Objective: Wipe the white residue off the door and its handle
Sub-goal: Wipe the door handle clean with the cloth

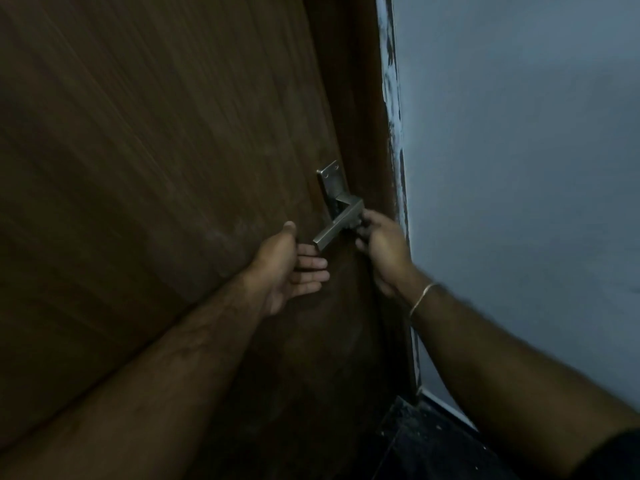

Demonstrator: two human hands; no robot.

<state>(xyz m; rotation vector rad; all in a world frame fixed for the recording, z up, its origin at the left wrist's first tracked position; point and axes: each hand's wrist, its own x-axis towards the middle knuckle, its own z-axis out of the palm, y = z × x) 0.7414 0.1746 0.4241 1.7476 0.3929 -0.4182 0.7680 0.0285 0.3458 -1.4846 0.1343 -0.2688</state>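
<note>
A dark brown wooden door (166, 161) fills the left and middle of the head view. Its metal lever handle (341, 221) on a backplate sits near the door's right edge. Faint pale smears show on the door left of the handle. My left hand (291, 268) is open, palm up, with its fingers just under the lever's free end. My right hand (379, 249) is curled against the lever's right side near the pivot. Something small and pale may be pinched in its fingers, but the dim light hides what it is.
A grey-blue wall (519, 168) stands to the right. White paint streaks run along the door frame's edge (393, 109). A dark speckled floor (426, 441) shows at the bottom right. A thin bangle is on my right wrist.
</note>
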